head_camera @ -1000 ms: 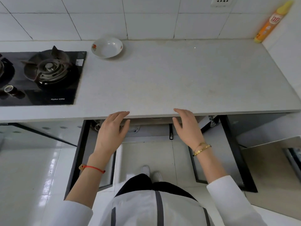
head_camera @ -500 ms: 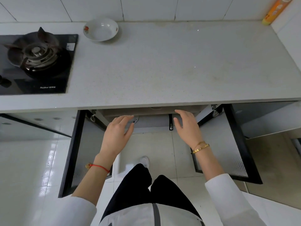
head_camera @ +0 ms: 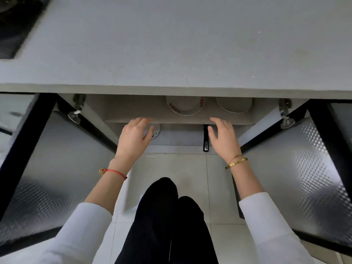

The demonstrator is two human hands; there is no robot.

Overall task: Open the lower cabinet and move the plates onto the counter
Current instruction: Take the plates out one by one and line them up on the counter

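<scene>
The lower cabinet stands open, its two doors swung out: the left door (head_camera: 57, 168) and the right door (head_camera: 297, 168). On the upper shelf (head_camera: 133, 111) sit a white plate with red marks (head_camera: 182, 106) and a plain white plate (head_camera: 234, 105), both partly hidden by the counter (head_camera: 171, 44) edge. Another white dish (head_camera: 156, 131) on the lower level peeks out beside my left hand (head_camera: 133, 140). My left hand is open, fingers at the shelf's front edge. My right hand (head_camera: 222, 138) is open too, just below the plain plate, holding nothing.
A black handle (head_camera: 206, 139) lies on the lower level between my hands. The stove (head_camera: 15, 25) fills the counter's far left corner. My dark-trousered legs (head_camera: 167, 216) are bent over the tiled floor between the doors.
The view has dropped lower and closer to the cabinet; the plates on the shelf have come into sight. Both hands have reached forward toward the shelf edge. The bowl on the counter has left the frame.
</scene>
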